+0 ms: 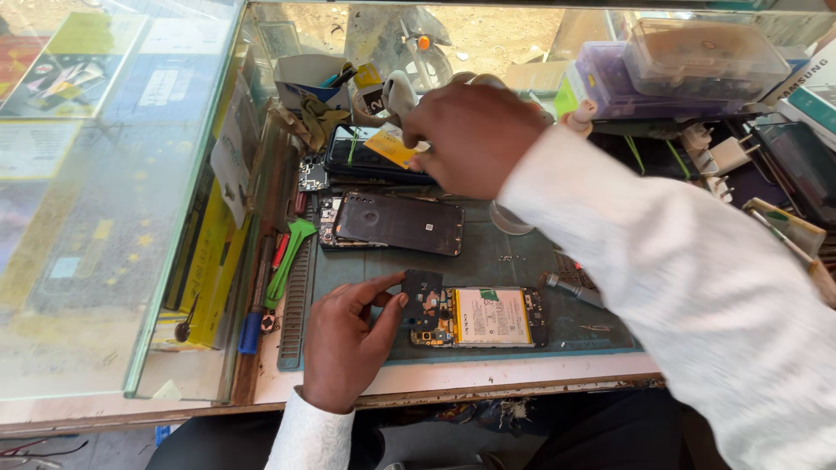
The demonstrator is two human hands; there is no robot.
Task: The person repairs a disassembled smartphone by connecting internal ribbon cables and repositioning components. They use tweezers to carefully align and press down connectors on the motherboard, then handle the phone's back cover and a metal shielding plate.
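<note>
— What is sitting on the worktop [488,376]?

— A dark green rubber repair mat [505,257] is keeping the parts together. At its twelve o'clock a black phone back cover [399,223] is lying flat; at six o'clock an opened phone with a yellowish battery [489,317] is lying face down.

— And the hands?

— The left hand [344,348], at seven o'clock, is pinching a small black shield plate [421,298] over the phone's camera end, fingers clamped. The right hand [475,135] is reaching to twelve o'clock, fingers closed on a small yellow card [392,146].

— Any packages?

— Clear and purple plastic boxes [670,74] are stacking at two o'clock; yellow boxes [209,261] are standing at nine.
</note>
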